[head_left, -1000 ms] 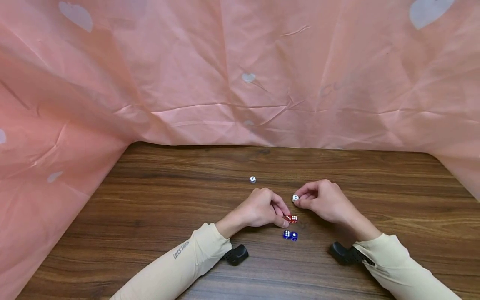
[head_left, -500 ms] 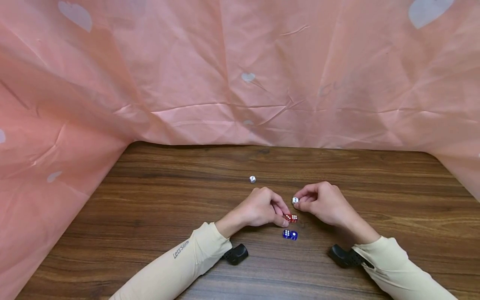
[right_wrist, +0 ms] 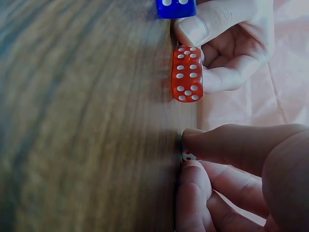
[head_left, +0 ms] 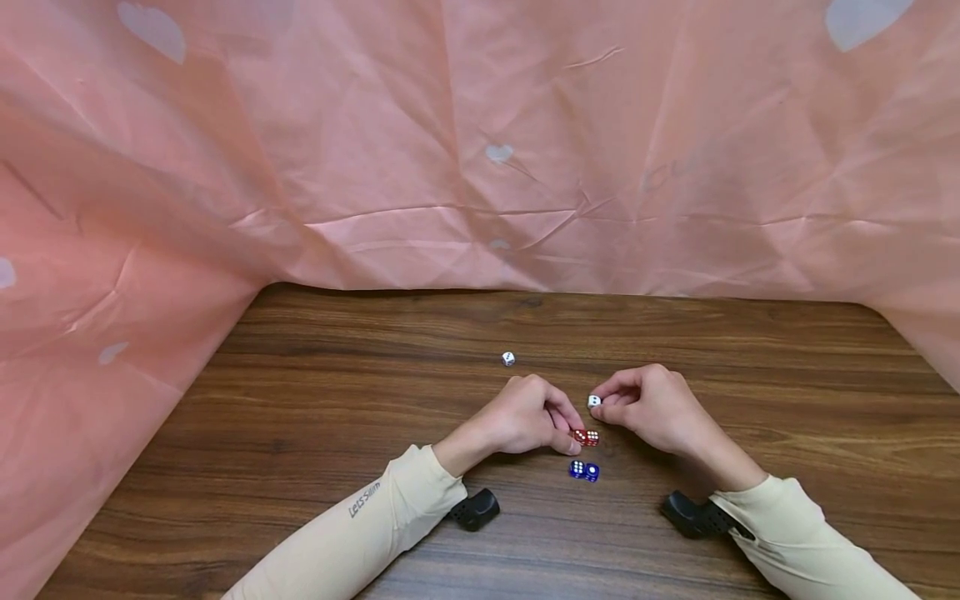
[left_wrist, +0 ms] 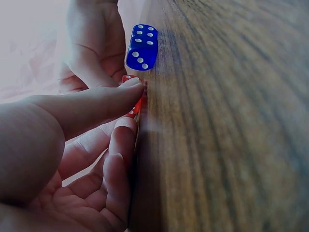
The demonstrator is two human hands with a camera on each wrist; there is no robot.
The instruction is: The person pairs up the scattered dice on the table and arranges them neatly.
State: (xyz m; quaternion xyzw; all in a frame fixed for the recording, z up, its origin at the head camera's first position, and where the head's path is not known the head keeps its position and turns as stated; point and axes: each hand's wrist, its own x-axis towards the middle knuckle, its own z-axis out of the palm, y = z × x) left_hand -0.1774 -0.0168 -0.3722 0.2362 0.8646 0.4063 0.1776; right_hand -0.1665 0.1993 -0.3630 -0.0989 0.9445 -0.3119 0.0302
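Note:
Two red dice (head_left: 591, 437) sit side by side on the wooden table. My left hand (head_left: 523, 417) pinches the left one between thumb and fingers, partly covering it in the left wrist view. Just beyond them, my right hand (head_left: 658, 410) holds a white die (head_left: 594, 402) by thumb and fingertips, low at the tabletop. Most of that die is hidden behind the fingers in the right wrist view. Nearer the body than the red pair, two blue dice (head_left: 584, 471) lie against each other. They appear past the left thumb in the left wrist view as blue dice (left_wrist: 142, 47).
Another white die (head_left: 508, 358) lies alone on the table (head_left: 360, 367), beyond the left hand. Pink cloth (head_left: 420, 167) with pale hearts hangs along the back and sides. Black wrist cameras (head_left: 476, 510) sit under both sleeves.
My right hand has come slightly nearer the red dice with the white die in its fingertips. The left hand keeps its place at the red dice.

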